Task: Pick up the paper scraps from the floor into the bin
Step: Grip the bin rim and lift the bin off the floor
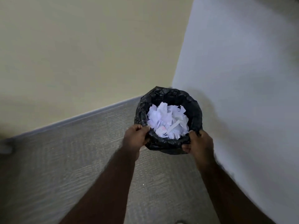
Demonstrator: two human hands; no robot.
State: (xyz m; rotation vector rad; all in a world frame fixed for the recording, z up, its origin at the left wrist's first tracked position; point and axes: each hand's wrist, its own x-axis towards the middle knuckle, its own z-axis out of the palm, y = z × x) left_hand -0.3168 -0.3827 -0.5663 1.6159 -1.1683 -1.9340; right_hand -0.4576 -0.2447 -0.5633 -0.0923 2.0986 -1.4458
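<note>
A small round bin [168, 94] lined with a black plastic bag stands in the corner of the room, at the middle of the view. A heap of white paper scraps [167, 120] fills its inside. My left hand [135, 136] grips the bin's near left rim, fingers curled over the bag. My right hand [198, 143] grips the near right rim, thumb on the outside of the bag. Both forearms reach in from the bottom of the view.
Grey woven carpet [72, 159] covers the floor, with a tiny white speck [143, 184] near my left forearm. A cream wall [80, 54] with a grey skirting strip [80, 116] runs behind. A white wall [242, 78] stands on the right.
</note>
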